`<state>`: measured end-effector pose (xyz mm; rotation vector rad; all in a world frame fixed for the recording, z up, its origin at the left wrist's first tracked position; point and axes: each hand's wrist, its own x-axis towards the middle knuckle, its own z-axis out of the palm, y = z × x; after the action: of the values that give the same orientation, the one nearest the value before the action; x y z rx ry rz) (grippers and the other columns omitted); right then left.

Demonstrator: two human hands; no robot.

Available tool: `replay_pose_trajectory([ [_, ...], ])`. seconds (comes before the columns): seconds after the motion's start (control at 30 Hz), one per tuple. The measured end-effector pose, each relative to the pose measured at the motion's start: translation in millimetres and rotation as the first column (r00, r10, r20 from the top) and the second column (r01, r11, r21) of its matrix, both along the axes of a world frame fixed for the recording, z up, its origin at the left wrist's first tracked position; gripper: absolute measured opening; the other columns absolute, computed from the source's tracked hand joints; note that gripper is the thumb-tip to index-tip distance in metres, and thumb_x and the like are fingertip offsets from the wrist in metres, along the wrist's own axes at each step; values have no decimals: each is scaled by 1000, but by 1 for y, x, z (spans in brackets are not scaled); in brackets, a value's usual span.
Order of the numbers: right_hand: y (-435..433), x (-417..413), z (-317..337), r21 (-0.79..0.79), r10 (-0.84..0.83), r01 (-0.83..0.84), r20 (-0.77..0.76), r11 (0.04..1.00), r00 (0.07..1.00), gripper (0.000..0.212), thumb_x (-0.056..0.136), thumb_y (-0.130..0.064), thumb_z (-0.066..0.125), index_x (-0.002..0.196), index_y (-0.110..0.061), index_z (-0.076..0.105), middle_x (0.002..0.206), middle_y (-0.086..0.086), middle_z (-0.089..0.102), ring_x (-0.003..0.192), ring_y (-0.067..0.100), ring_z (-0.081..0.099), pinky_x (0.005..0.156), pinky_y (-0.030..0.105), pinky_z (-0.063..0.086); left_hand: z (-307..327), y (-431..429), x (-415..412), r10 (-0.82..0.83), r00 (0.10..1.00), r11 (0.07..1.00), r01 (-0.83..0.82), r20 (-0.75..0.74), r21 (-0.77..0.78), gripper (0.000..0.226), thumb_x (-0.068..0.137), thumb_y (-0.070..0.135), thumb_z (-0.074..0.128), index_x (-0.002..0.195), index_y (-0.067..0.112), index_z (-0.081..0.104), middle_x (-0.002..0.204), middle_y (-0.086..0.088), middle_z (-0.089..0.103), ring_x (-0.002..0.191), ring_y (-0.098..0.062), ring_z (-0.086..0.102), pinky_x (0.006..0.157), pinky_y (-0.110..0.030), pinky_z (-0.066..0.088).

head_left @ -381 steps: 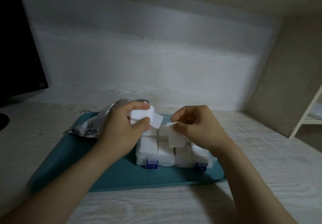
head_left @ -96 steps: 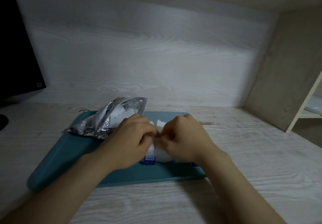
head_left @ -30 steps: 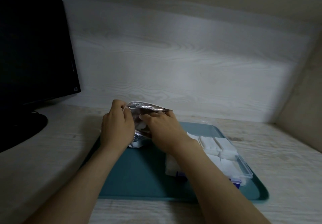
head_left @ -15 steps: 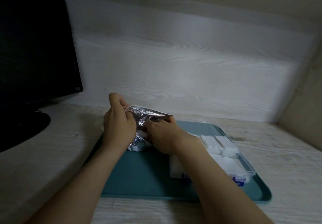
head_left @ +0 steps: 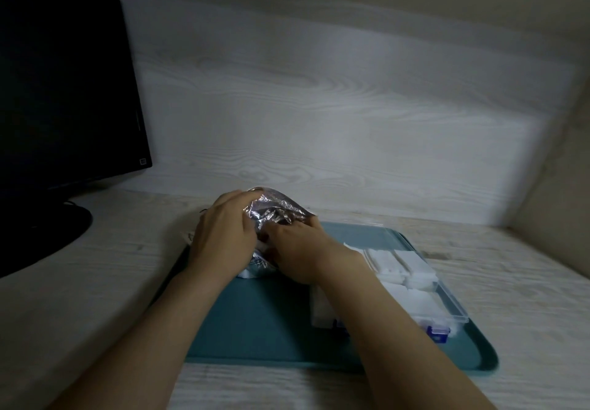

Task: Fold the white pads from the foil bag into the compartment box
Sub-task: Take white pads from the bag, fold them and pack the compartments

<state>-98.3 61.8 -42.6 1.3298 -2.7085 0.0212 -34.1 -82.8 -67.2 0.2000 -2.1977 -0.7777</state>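
At the far left corner of the teal tray, your left hand grips the crumpled foil bag. Your right hand reaches into the bag's mouth; I cannot tell whether it pinches anything. This seems the fetching step. Next, draw one pad out and carry it right to the compartment box, which is nearly full of white pads. The box lies close to the tray's right rim, and the bare tray in the middle gives folding room.

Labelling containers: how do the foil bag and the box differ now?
The bag is crumpled silver foil, the box rigid clear plastic. The left hand grips the bag, the right hand reaches in; the box lies free. The box shows its pads; the bag's are mostly hidden. Both on the tray.
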Motion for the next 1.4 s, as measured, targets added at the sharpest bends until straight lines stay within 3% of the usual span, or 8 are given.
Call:
replay_pose_trajectory([
  [0.2,1,5,5,-139,47,-57,-74,989,996,32,98,-33,60,129,-25,60,133,4,66,126,30,59,102,39,39,4,8,5,-46,990,998,51,134,-31,80,83,-1,55,156,33,46,147,-4,60,129,-34,58,108,-48,49],
  [0.5,0,6,3,-38,9,-14,-126,999,992,20,103,-30,57,121,-26,65,124,6,71,121,31,64,104,43,40,5,8,5,-32,981,999,37,194,-23,73,97,8,49,163,34,34,162,-1,46,144,-29,47,116,-47,43],
  [0.7,-1,6,4,-116,-14,-4,-154,993,988,23,102,-35,54,104,-21,73,108,8,75,105,33,67,80,35,35,5,8,6,-22,978,1000,19,206,14,71,99,8,46,163,35,35,161,-3,48,142,-29,48,115,-41,42],
  [0.87,-1,6,1,-66,-13,4,-128,998,992,22,101,-25,57,120,-22,67,124,7,71,119,32,63,100,41,41,5,10,5,-67,978,996,53,198,75,71,99,5,43,161,40,37,141,-7,63,119,-27,59,98,-35,47],
  [0.97,-3,4,-1,29,-7,9,-59,1000,998,33,105,-22,52,138,-17,53,134,11,67,127,33,60,107,45,37,3,10,5,-88,981,995,77,174,69,69,98,6,45,158,40,40,138,-6,66,115,-27,61,100,-38,50],
  [1.07,-3,6,0,77,-13,16,-44,997,999,39,106,-25,51,144,-18,48,136,11,66,128,34,59,109,46,35,2,9,4,-97,982,994,89,162,56,68,98,6,48,158,37,41,146,-3,62,124,-27,60,104,-33,47],
  [1.23,-2,6,4,-49,-31,26,-100,998,994,25,102,-22,58,125,-18,66,123,9,71,117,33,65,96,42,47,-1,5,0,-89,984,996,88,153,12,76,97,2,46,162,39,34,167,-4,38,151,-27,40,122,-43,37],
  [1.4,-4,4,1,-137,-36,27,-62,990,997,22,99,-18,61,119,-13,68,120,14,71,111,37,67,87,40,52,-2,6,-1,-75,977,997,72,201,19,76,99,3,44,163,42,30,172,-5,26,155,-29,32,124,-43,33],
])
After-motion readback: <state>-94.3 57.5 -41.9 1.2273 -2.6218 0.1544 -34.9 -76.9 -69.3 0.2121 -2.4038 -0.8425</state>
